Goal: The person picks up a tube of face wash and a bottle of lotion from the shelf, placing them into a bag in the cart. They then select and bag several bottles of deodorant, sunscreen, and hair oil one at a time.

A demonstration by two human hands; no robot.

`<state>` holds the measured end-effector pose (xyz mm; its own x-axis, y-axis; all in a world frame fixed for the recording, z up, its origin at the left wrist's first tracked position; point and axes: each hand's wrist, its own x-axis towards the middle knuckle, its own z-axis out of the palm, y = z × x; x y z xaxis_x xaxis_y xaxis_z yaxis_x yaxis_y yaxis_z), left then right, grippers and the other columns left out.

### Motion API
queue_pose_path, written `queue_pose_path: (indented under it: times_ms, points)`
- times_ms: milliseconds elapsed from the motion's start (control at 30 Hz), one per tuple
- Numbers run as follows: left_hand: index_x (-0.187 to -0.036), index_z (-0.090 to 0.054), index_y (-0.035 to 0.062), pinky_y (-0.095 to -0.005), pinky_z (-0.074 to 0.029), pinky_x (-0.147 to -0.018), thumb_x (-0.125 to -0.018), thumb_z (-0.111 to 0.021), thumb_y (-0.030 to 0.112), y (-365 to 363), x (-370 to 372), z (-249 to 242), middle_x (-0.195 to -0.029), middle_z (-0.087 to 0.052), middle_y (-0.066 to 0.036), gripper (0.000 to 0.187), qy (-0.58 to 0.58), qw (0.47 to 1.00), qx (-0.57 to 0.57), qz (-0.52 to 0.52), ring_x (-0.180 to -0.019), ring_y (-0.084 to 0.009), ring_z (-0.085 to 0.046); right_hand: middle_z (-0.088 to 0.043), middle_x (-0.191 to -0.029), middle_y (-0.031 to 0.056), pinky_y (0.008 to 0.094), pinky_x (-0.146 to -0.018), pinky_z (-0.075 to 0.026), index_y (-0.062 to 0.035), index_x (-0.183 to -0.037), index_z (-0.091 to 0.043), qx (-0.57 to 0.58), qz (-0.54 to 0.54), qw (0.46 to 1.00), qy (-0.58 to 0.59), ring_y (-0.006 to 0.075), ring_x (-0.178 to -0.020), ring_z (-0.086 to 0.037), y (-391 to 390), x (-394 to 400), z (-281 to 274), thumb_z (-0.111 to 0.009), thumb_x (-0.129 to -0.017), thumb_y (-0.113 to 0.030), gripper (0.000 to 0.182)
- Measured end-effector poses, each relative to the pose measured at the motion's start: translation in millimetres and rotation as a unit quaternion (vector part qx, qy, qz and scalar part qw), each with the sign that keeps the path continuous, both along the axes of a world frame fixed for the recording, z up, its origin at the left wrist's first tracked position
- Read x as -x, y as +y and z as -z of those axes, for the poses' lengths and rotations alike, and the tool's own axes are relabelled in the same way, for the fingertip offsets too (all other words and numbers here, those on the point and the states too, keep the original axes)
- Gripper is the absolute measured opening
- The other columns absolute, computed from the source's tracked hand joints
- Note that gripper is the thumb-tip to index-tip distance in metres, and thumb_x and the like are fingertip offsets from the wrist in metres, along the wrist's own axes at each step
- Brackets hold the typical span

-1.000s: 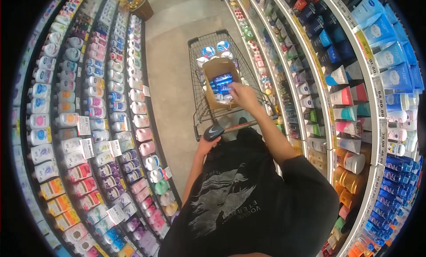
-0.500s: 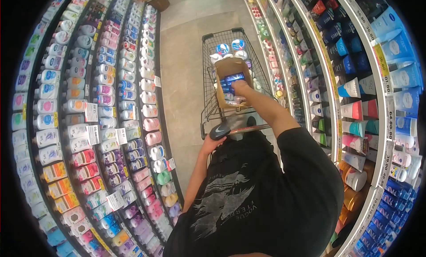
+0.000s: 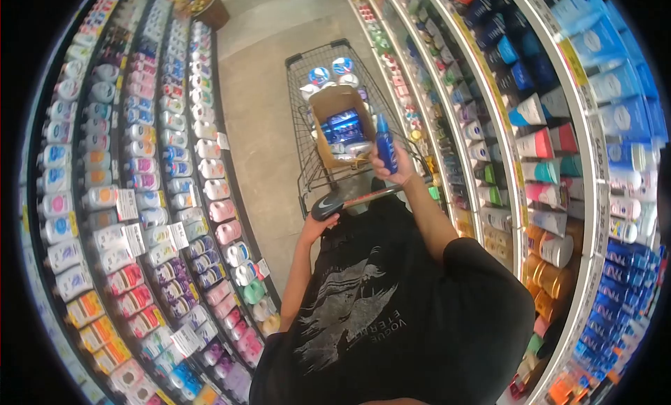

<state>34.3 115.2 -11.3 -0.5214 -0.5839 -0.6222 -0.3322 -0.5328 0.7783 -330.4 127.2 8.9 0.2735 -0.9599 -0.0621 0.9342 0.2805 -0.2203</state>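
Observation:
Held upright in my right hand is a slim dark-blue bottle with a lighter blue narrow top. It is just right of an open cardboard box in the shopping cart. Inside the box lie several blue packages, with white-topped items nearer me. My left hand is closed around a black rounded piece with a pale curved mark, at the left end of the cart's handle. Its fingers are partly hidden beneath that piece.
Shelves of bottles run along the left side. On the right, shelves hold tubes and blue bottles. Several white tubs with blue lids stand at the cart's far end. A brown round container is farther along the aisle floor.
My right hand has come out of the box, back and to the right, with the blue bottle in it. My left hand stays at the cart handle. The view has shifted slightly.

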Motion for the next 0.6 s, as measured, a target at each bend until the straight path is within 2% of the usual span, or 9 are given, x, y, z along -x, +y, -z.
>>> queue_pose_path:
  times_ms: [100, 133, 167, 267, 300, 467, 533, 567, 600]
  points:
    - [-0.120, -0.074, 0.0033, -0.0290, -0.055, -0.071, -0.088, -0.091, 0.029, 1, -2, -6, -0.095, -0.076, -0.001, 0.045, -0.019, 0.998, 0.053, -0.007, -0.081, -0.0108, -0.070, -0.064, -0.089, 0.0085, 0.0318, -0.055, -0.049, -0.0065, -0.120, -0.062, -0.159, 0.010, 0.987, -0.011, 0.0191, -0.061, -0.059, 29, -33, 0, -0.048, -0.108, -0.063, 0.059]
    - [-0.119, -0.075, 0.0045, -0.0289, -0.054, -0.070, -0.088, -0.090, 0.032, -1, -9, 2, -0.095, -0.075, 0.000, 0.045, -0.040, 0.997, 0.066, 0.026, -0.081, -0.0109, -0.069, -0.065, -0.087, 0.0066, 0.0317, -0.056, -0.051, -0.0079, -0.115, -0.063, -0.206, -0.012, 0.976, 0.072, 0.0185, -0.063, -0.060, 33, -41, 25, -0.054, -0.107, -0.061, 0.055]
    - [-0.117, -0.076, 0.0067, -0.0286, -0.051, -0.069, -0.088, -0.089, 0.036, -4, -28, 49, -0.094, -0.076, -0.001, 0.043, -0.114, 0.987, 0.080, 0.077, -0.081, -0.0118, -0.069, -0.065, -0.082, 0.0045, 0.0308, -0.054, -0.050, -0.0104, -0.110, -0.064, -0.172, 0.013, 0.976, 0.134, 0.0170, -0.062, -0.061, 38, -53, 20, -0.052, -0.106, -0.064, 0.055]
    - [-0.111, -0.078, 0.0036, -0.0313, -0.052, -0.072, -0.088, -0.088, 0.025, 0, -25, 58, -0.094, -0.077, -0.003, 0.033, -0.037, 0.998, 0.043, 0.025, -0.082, -0.0148, -0.069, -0.064, -0.077, 0.0031, 0.0298, -0.051, -0.052, -0.0132, -0.104, -0.062, -0.128, 0.013, 0.910, 0.394, 0.0137, -0.059, -0.062, 52, -70, 51, -0.055, -0.106, -0.064, 0.051]
    - [-0.109, -0.077, 0.0008, -0.0323, -0.052, -0.073, -0.088, -0.088, 0.019, 4, -14, 35, -0.093, -0.077, -0.004, 0.029, -0.016, 0.999, 0.033, 0.004, -0.082, -0.0162, -0.070, -0.065, -0.077, 0.0028, 0.0288, -0.050, -0.053, -0.0128, -0.107, -0.062, -0.135, 0.035, 0.900, 0.413, 0.0127, -0.059, -0.063, 55, -74, 46, -0.056, -0.106, -0.063, 0.051]
    - [-0.114, -0.073, -0.0004, -0.0328, -0.054, -0.076, -0.091, -0.084, 0.016, 2, -13, 38, -0.093, -0.076, -0.006, 0.030, -0.013, 0.997, 0.069, 0.030, -0.086, -0.0173, -0.073, -0.066, -0.075, 0.0039, 0.0271, -0.049, -0.055, -0.0113, -0.116, -0.064, -0.135, 0.083, 0.889, 0.429, 0.0124, -0.057, -0.066, 52, -81, 33, -0.048, -0.108, -0.066, 0.057]
    - [-0.116, -0.072, -0.0007, -0.0328, -0.054, -0.076, -0.091, -0.085, 0.015, 4, -13, 39, -0.095, -0.076, -0.006, 0.032, -0.018, 0.997, 0.072, 0.029, -0.085, -0.0168, -0.073, -0.068, -0.072, 0.0060, 0.0285, -0.047, -0.057, -0.0095, -0.117, -0.063, -0.219, 0.075, 0.919, 0.319, 0.0149, -0.055, -0.069, 54, -81, 42, -0.039, -0.109, -0.069, 0.065]
    - [-0.117, -0.072, -0.0011, -0.0329, -0.055, -0.077, -0.090, -0.085, 0.015, 4, -13, 39, -0.096, -0.076, -0.007, 0.034, -0.007, 0.996, 0.081, 0.022, -0.085, -0.0166, -0.072, -0.070, -0.072, 0.0088, 0.0296, -0.046, -0.058, -0.0083, -0.115, -0.062, -0.222, 0.089, 0.916, 0.321, 0.0177, -0.053, -0.070, 53, -83, 52, -0.033, -0.109, -0.071, 0.069]
    - [-0.118, -0.072, -0.0015, -0.0330, -0.055, -0.078, -0.089, -0.086, 0.016, 4, -10, 42, -0.097, -0.076, -0.007, 0.036, 0.005, 0.996, 0.089, 0.012, -0.086, -0.0163, -0.072, -0.070, -0.074, 0.0082, 0.0301, -0.048, -0.058, -0.0081, -0.111, -0.063, -0.225, 0.096, 0.911, 0.332, 0.0179, -0.055, -0.071, 52, -83, 50, -0.034, -0.110, -0.068, 0.067]
